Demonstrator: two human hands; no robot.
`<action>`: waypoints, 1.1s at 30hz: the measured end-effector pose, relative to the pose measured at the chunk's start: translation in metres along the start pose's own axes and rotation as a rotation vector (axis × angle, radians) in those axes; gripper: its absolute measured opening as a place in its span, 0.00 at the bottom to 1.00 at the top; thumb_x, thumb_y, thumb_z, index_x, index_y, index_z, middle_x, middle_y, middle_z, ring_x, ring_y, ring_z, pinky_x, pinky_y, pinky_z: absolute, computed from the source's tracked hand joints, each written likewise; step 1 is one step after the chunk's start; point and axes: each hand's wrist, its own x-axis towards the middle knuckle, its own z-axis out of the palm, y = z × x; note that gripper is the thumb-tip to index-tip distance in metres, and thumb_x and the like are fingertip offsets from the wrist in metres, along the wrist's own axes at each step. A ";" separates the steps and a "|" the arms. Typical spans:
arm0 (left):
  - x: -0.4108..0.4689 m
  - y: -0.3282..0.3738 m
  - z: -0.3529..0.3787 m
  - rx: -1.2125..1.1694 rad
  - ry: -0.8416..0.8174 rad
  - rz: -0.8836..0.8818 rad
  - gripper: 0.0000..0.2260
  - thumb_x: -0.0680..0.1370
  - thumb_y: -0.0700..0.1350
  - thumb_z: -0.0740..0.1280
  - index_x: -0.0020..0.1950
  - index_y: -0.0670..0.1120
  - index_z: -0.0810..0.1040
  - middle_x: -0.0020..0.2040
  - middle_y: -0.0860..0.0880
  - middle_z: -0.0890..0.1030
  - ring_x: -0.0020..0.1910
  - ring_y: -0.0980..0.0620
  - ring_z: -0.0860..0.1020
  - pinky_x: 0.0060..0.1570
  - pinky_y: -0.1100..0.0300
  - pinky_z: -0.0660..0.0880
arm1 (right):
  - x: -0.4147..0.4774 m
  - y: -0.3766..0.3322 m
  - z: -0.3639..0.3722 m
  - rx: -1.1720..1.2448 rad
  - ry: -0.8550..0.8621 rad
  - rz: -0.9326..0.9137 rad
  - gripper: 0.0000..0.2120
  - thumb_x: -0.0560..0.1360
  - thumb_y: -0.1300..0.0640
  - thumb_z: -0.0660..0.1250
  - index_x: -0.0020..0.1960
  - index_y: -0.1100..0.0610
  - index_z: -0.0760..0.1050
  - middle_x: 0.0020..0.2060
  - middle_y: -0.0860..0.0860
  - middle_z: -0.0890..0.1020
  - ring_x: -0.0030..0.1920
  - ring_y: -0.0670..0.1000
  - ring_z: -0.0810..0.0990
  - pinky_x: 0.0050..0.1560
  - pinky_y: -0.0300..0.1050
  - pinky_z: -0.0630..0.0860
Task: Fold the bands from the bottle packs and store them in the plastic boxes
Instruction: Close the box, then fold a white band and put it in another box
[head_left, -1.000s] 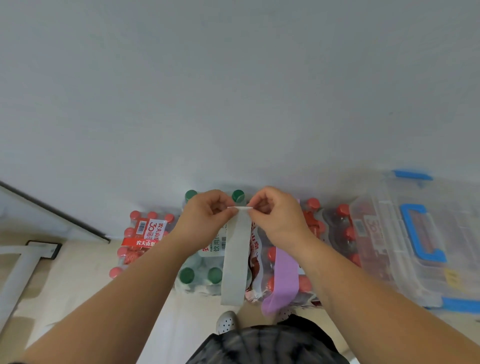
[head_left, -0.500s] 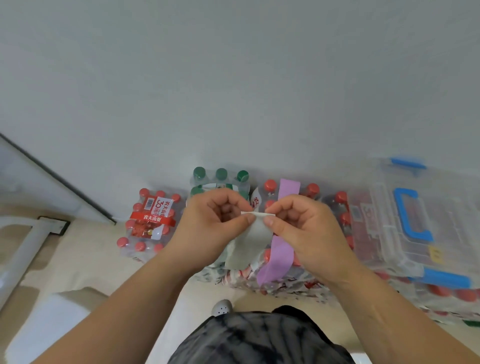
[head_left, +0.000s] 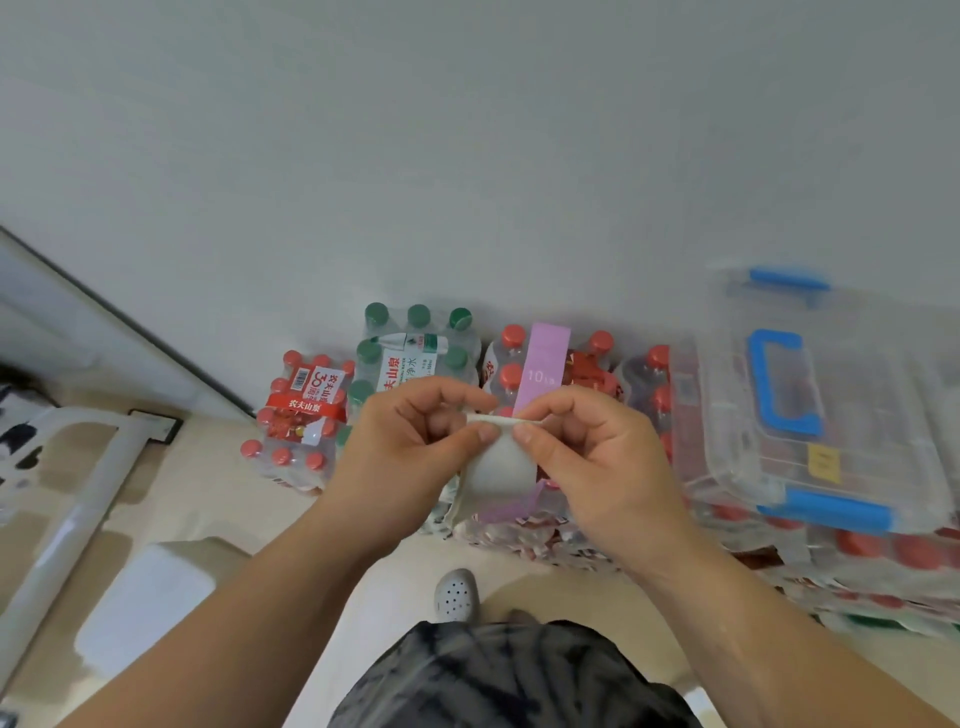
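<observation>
Left hand (head_left: 410, 449) pinches band (head_left: 501, 470) edge; right hand (head_left: 589, 460) too.

A plain pale grey wall (head_left: 467, 156) is filling the upper half of the scene, meeting a beige floor (head_left: 218, 499) below. A dark strip (head_left: 130, 317) is running diagonally along the wall's left side. A white tubular frame (head_left: 78, 499) is standing at the left, with a white rectangular block (head_left: 140, 608) lying near it. A white perforated clog (head_left: 456, 594) is showing just beyond dark, mottled shorts (head_left: 509, 675).
</observation>
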 end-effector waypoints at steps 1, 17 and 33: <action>-0.003 0.000 0.007 -0.001 0.003 -0.011 0.07 0.75 0.35 0.72 0.46 0.46 0.85 0.30 0.39 0.73 0.32 0.45 0.71 0.37 0.51 0.72 | -0.004 0.003 -0.004 0.012 0.024 0.006 0.07 0.77 0.61 0.71 0.45 0.50 0.81 0.32 0.57 0.82 0.32 0.56 0.79 0.31 0.52 0.80; -0.040 -0.010 0.053 0.067 -0.046 0.041 0.08 0.74 0.29 0.70 0.42 0.41 0.84 0.35 0.34 0.78 0.35 0.46 0.77 0.35 0.62 0.75 | -0.056 0.021 -0.042 0.099 0.053 0.041 0.11 0.74 0.67 0.72 0.43 0.52 0.83 0.34 0.56 0.84 0.36 0.61 0.81 0.39 0.65 0.79; -0.041 0.007 -0.002 0.034 -0.163 0.051 0.02 0.71 0.40 0.73 0.41 0.43 0.85 0.37 0.42 0.84 0.36 0.48 0.81 0.37 0.59 0.79 | -0.055 -0.004 0.011 0.092 0.110 0.037 0.09 0.72 0.65 0.76 0.42 0.52 0.85 0.37 0.55 0.86 0.38 0.51 0.82 0.43 0.48 0.82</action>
